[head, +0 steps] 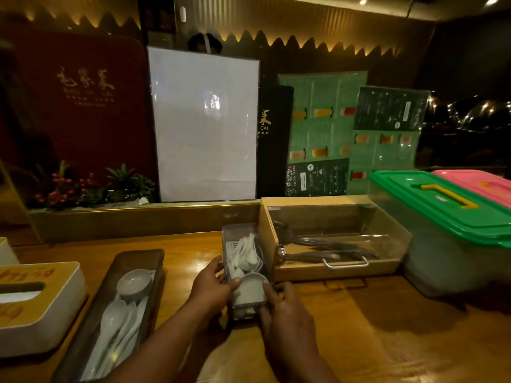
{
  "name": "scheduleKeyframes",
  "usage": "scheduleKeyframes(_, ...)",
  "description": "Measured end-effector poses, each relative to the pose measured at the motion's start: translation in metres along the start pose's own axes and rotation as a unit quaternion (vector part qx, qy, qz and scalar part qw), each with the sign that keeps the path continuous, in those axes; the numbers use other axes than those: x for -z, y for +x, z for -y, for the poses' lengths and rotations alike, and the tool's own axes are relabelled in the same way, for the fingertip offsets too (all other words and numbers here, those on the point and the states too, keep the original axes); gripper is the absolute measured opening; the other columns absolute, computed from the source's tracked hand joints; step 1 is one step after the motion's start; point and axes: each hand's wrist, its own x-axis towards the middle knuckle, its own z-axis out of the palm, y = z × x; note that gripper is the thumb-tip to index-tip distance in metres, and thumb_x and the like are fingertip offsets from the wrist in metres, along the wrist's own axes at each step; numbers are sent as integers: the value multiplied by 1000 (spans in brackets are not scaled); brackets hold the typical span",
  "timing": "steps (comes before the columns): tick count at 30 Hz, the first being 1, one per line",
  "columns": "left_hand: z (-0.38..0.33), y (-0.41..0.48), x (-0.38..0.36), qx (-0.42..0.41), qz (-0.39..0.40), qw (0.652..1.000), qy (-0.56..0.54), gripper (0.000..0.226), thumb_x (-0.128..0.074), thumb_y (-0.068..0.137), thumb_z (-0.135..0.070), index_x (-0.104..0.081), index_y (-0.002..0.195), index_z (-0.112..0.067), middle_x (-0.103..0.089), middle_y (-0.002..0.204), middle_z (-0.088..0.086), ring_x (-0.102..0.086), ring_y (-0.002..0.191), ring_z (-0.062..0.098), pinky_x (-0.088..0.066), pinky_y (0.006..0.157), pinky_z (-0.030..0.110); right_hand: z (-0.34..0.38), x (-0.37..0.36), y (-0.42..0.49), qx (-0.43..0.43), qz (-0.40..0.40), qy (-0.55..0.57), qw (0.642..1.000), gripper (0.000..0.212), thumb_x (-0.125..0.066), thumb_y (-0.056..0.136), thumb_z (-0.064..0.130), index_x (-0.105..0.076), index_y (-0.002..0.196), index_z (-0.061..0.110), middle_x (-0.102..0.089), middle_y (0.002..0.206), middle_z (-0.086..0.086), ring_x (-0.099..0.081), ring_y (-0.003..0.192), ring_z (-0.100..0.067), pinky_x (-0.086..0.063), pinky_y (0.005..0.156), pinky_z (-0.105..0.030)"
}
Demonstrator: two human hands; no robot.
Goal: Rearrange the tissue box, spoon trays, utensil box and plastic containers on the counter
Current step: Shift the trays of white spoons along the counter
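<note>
Both hands held the small clear plastic spoon tray (243,269) full of white spoons, in the middle of the wooden counter (387,341). The left hand (213,291) gripped its side at 9 o'clock. The right hand (284,310) gripped its near end at 5 o'clock. The wooden utensil box with a clear lid (331,239) sat just beside the tray at 3 o'clock. The long dark spoon tray (116,313) lay at 8 o'clock, with the white tissue box (36,305) past it.
</note>
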Motion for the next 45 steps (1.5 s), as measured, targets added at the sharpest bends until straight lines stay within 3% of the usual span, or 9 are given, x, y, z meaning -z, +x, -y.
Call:
scheduleKeyframes(6,3,20,-9,10,1,1000,-28,65,-78,76,-15,-57,106,-69,-66,126,-14,-67,110,22,-59,83,51,-9,-4,17,-18,8,25,1000,62,-51,95,49,-24,150,44,-44,127,9,-48,105,-9,-47,83,-28)
scheduleKeyframes(11,0,35,-8,-5,11,999,-30,67,-78,80,-7,-55,133,-42,-64,129,-12,-65,114,22,-59,85,51,-10,-8,29,-24,15,45,999,62,-53,94,48,-22,149,48,-43,124,10,-46,101,-8,-46,82,-25)
scheduleKeyframes(18,1,53,-6,-15,12,999,-31,69,-80,79,-7,-54,138,-34,-63,134,-10,-62,118,21,-56,93,51,-11,-15,43,-22,12,60,998,65,-55,93,49,-19,148,51,-44,131,10,-48,109,-9,-49,90,-31)
scheduleKeyframes(32,-1,51,-7,-26,12,1000,-12,68,-77,83,-8,-52,140,-35,-62,131,-11,-59,121,20,-55,94,48,-10,-16,45,-11,1,50,999,63,-56,93,48,-26,149,45,-46,134,10,-50,110,-8,-51,89,-30)
scheduleKeyframes(38,-7,43,-7,-21,18,1000,-3,69,-75,85,-10,-48,142,-36,-59,125,-16,-57,122,20,-56,93,45,-10,-10,48,-18,14,42,999,61,-57,93,46,-29,147,48,-47,142,7,-48,124,-14,-49,95,-36)
scheduleKeyframes(45,-7,28,-3,-39,-4,999,32,69,-75,86,-30,-42,146,-37,-60,137,-4,-62,114,20,-59,86,40,-10,-6,45,-13,12,33,999,58,-55,95,42,-30,148,46,-50,136,9,-49,118,-10,-50,90,-29)
